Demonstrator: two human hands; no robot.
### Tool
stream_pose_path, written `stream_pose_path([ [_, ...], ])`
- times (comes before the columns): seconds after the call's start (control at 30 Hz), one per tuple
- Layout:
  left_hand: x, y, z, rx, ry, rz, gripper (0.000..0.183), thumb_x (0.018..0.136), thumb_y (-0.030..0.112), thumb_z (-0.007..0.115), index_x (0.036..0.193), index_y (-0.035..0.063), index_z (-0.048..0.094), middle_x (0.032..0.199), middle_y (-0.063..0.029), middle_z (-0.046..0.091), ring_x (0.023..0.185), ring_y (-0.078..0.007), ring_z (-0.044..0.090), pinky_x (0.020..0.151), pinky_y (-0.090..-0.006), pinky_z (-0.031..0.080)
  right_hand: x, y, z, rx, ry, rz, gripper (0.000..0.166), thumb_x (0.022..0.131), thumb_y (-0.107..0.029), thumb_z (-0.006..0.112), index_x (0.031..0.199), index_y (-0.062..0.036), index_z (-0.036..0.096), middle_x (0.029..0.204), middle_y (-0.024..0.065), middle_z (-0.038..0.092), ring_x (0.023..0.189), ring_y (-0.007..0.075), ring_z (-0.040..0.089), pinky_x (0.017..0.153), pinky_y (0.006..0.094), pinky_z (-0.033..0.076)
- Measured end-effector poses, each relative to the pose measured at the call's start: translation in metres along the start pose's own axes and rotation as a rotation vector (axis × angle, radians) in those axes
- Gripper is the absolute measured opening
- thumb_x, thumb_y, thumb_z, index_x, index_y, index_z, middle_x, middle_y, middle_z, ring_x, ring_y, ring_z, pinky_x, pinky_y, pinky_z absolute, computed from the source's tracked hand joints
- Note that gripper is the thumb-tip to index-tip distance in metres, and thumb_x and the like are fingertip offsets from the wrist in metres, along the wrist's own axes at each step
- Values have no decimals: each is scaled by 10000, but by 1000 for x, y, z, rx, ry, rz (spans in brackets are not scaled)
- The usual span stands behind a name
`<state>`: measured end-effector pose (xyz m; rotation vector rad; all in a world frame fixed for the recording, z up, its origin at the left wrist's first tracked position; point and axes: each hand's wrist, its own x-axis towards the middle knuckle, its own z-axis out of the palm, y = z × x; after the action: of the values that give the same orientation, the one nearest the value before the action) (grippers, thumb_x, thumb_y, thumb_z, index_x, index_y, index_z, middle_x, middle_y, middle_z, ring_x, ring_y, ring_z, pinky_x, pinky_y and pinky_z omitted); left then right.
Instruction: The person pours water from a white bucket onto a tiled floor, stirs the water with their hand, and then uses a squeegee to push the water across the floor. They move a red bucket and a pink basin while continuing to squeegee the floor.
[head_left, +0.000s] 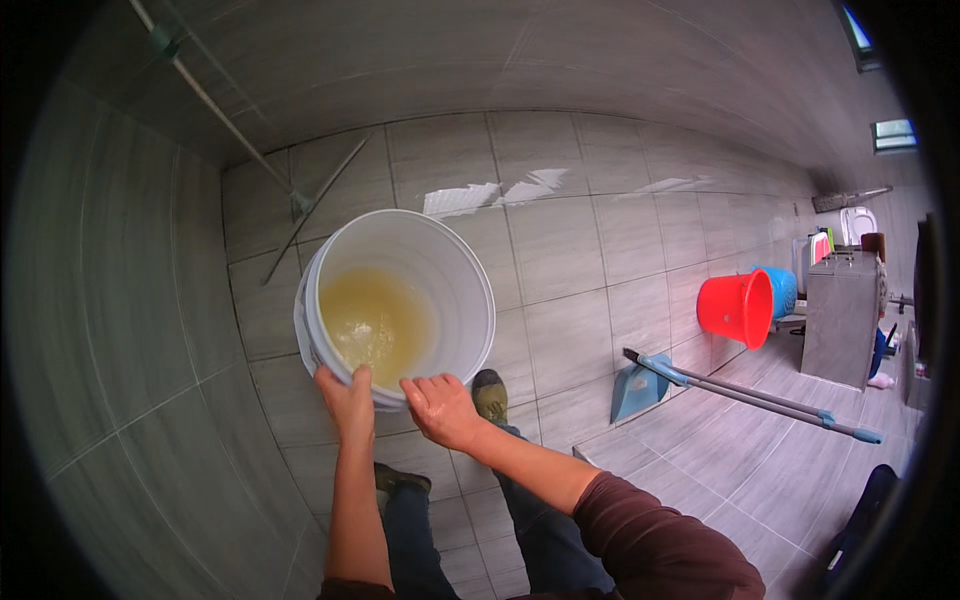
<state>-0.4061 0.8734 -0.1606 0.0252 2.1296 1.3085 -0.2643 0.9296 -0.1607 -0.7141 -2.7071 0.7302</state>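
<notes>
Before me is a large white plastic bucket (454, 300), its mouth facing up towards me. Yellowish, cloudy liquid (375, 319) covers its bottom. My left hand (349, 397) grips the near left part of the rim, thumb on the inner side. To the right along the same rim, my right hand (442, 405) has its fingers curled over the edge. The undersides of both grips are hidden by the bucket wall and the hands. Whether the bucket rests fully on the floor or is slightly raised, I cannot tell.
A long-handled floor squeegee (300, 202) leans against the wall behind the bucket. To the right are a blue dustpan (637, 394) with long grey handles, a red bucket (731, 307) and a blue basket (780, 291). The grey tiled floor (570, 330) has shiny patches.
</notes>
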Motion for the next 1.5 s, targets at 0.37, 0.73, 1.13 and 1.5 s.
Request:
stream_pose_path([
  [0.37,42,115,206,657,-36,144,788,607,372,631,1097,-169,334,1121,-329,405,1006,-423,478,866,-416,407,49,137,-49,14,232,317,651,541,-101,641,1112,51,368,804,173,483,745,347,487,632,433,382],
  [0.73,104,75,263,30,-332,-7,521,721,198,646,1085,-86,405,1026,-177,485,879,-282,543,653,-327,519,79,242,-37,177,261,356,508,559,-66,599,1005,12,369,865,233,511,822,411,500,711,466,415],
  [1.13,35,-83,136,-267,-125,-317,388,763,70,522,1132,50,405,886,0,448,770,-103,458,756,-334,447,77,284,-30,315,210,632,585,569,-173,643,1058,8,376,986,228,519,920,388,510,805,427,422],
  [1.5,-22,-177,66,-114,104,-304,555,838,113,491,1336,43,257,1365,-107,298,1246,-223,292,1007,-313,237,69,310,-4,185,286,450,639,685,-335,634,1148,21,374,1063,233,502,972,356,512,824,405,415],
])
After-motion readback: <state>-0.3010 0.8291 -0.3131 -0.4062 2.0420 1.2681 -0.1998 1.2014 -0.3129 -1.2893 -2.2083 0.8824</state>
